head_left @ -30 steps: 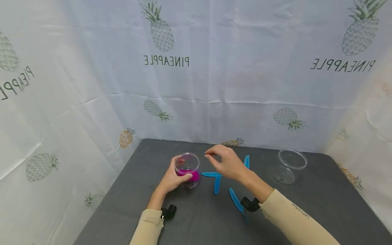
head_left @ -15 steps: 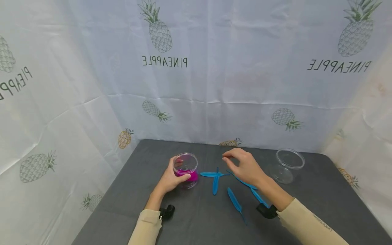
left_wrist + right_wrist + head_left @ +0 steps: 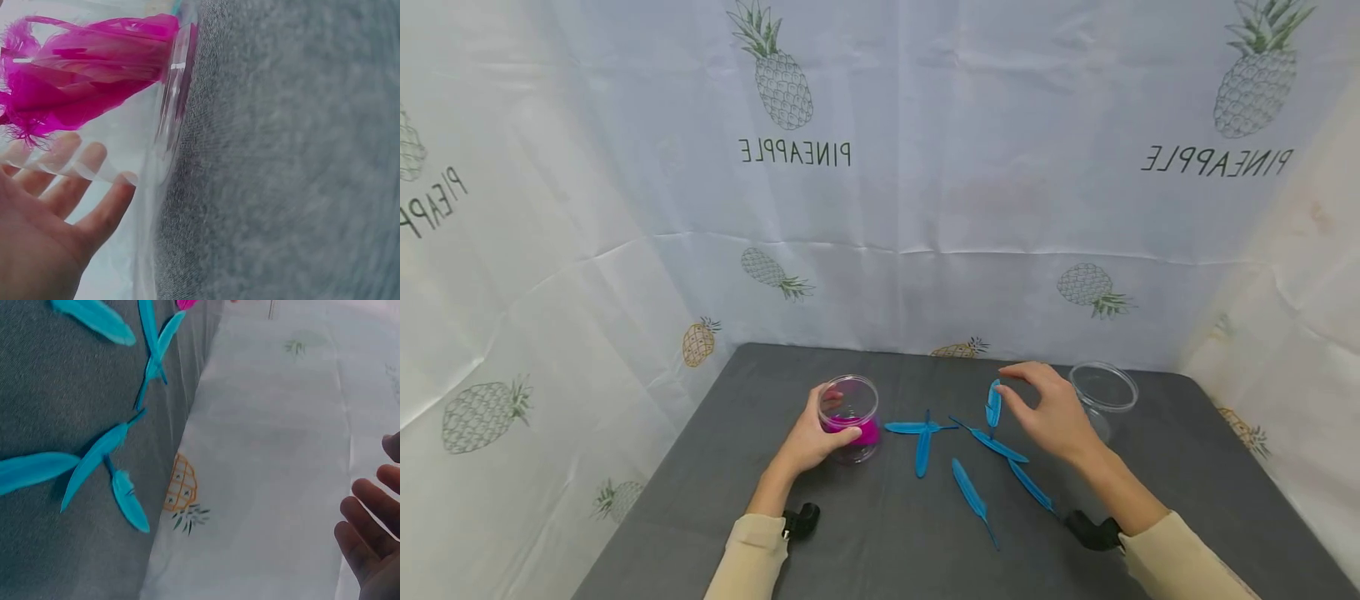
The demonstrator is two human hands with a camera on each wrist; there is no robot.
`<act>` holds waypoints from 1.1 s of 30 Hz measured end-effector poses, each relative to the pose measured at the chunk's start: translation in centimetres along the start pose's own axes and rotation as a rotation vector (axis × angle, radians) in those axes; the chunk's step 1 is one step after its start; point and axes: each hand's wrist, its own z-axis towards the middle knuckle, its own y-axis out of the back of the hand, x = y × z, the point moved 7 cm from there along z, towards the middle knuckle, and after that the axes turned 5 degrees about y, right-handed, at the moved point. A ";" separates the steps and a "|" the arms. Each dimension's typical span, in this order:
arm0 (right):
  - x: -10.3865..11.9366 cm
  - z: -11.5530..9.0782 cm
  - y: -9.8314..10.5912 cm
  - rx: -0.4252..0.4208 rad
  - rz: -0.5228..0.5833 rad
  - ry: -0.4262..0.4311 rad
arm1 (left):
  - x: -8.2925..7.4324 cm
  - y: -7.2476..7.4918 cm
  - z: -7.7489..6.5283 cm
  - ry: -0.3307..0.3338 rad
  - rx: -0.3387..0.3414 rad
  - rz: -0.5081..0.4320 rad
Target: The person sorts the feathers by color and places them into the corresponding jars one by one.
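On the left of the table, my left hand [image 3: 812, 433] grips a clear plastic jar [image 3: 848, 389], thumb at the front and fingers around the far side. Bright pink feathers [image 3: 100, 69] fill its lower part. My right hand [image 3: 1052, 410] hovers over the table's right half, finger and thumb slightly apart. In the head view its fingertips overlap the upper end of a small blue feather [image 3: 993, 405]; the right wrist view shows that feather [image 3: 130, 501] lying on the cloth, away from the loosely bent fingers [image 3: 375, 506].
Two crossed blue feathers [image 3: 922, 454] lie right of the jar. More blue feathers [image 3: 1000, 446] are spread to their right, one [image 3: 970, 490] nearer the front. A second clear jar [image 3: 1105, 387] stands behind my right hand. A pineapple-print curtain [image 3: 940, 200] borders the dark table [image 3: 700, 533].
My right hand has moved right, from beside the held jar to near the second jar, and its pinched fingers have parted. Feathers hidden under that arm now show. My left hand keeps its grip.
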 end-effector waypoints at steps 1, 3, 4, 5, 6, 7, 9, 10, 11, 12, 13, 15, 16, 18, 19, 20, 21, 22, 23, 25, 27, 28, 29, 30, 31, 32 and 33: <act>-0.4 -0.2 0.3 -0.010 -0.007 -0.013 | 0.0 0.0 0.0 0.002 0.001 0.005; -1.0 -0.6 0.9 -0.030 -0.017 -0.033 | 0.0 0.1 0.1 0.001 0.004 0.013; -1.4 -0.8 1.2 -0.039 -0.022 -0.042 | 0.0 0.1 0.1 0.006 0.003 0.017; -1.7 -1.0 1.5 -0.047 -0.026 -0.050 | 0.0 0.2 0.2 0.007 0.002 0.022; -2.0 -1.2 1.8 -0.056 -0.029 -0.059 | 0.0 0.2 0.2 0.008 0.001 0.025; -2.3 -1.3 2.1 -0.065 -0.029 -0.069 | 0.0 0.3 0.3 0.010 0.001 0.026; -3.0 -1.7 2.6 -0.081 -0.030 -0.085 | 0.0 0.4 0.3 0.014 0.002 0.028; -3.2 -1.9 2.9 -0.089 -0.031 -0.092 | 0.0 0.5 0.3 0.017 0.000 0.027; -3.5 -2.0 3.1 -0.096 -0.029 -0.100 | 0.0 0.6 0.3 0.018 -0.001 0.029; -3.8 -2.2 3.4 -0.103 -0.028 -0.107 | 0.0 0.7 0.2 0.023 -0.003 0.026; -4.1 -2.3 3.7 -0.112 -0.024 -0.114 | 0.1 0.7 0.3 0.023 -0.004 0.024; -4.8 -2.7 4.3 -0.129 -0.022 -0.133 | 0.1 0.9 0.2 0.025 -0.008 0.021; -5.2 -2.9 4.6 -0.140 -0.025 -0.145 | 0.1 0.9 0.2 0.030 -0.008 0.019; -6.1 -3.2 5.2 -0.154 -0.034 -0.180 | -0.8 0.8 -0.1 0.047 0.003 0.021; -6.5 -3.4 5.6 -0.163 -0.036 -0.197 | -1.4 0.8 -0.4 0.049 0.008 0.024; -7.1 -3.6 5.9 -0.163 -0.043 -0.222 | -2.2 0.8 -0.6 0.051 0.012 0.024; -7.7 -3.8 6.2 -0.164 -0.045 -0.239 | -2.9 0.9 -0.9 0.056 0.017 0.027; -8.3 -4.1 6.5 -0.156 -0.044 -0.263 | -3.5 0.9 -1.1 0.063 0.023 0.033; -9.0 -4.3 6.8 -0.144 -0.038 -0.287 | -4.1 0.9 -1.3 0.063 0.028 0.036; -10.5 -5.0 7.2 -0.116 -0.027 -0.338 | -4.0 0.8 -1.2 0.056 0.026 0.035; -11.9 -5.6 7.4 -0.080 -0.009 -0.389 | -3.0 0.6 -0.8 0.062 0.019 0.033; -12.5 -6.0 7.4 -0.057 0.003 -0.422 | -2.3 0.5 -0.5 0.063 0.015 0.030; -13.1 -6.4 7.4 -0.041 0.016 -0.449 | -1.7 0.4 -0.2 0.062 0.010 0.027; -13.6 -6.8 7.4 -0.026 0.029 -0.477 | -1.1 0.3 0.0 0.062 0.004 0.026; -14.1 -7.1 7.3 -0.010 0.045 -0.507 | -0.6 0.3 0.2 0.064 -0.002 0.028; -14.5 -7.5 7.2 0.009 0.060 -0.540 | -0.3 0.3 0.3 0.064 -0.005 0.030; -14.9 -7.9 7.0 0.029 0.075 -0.572 | 0.0 0.3 0.4 0.064 -0.007 0.034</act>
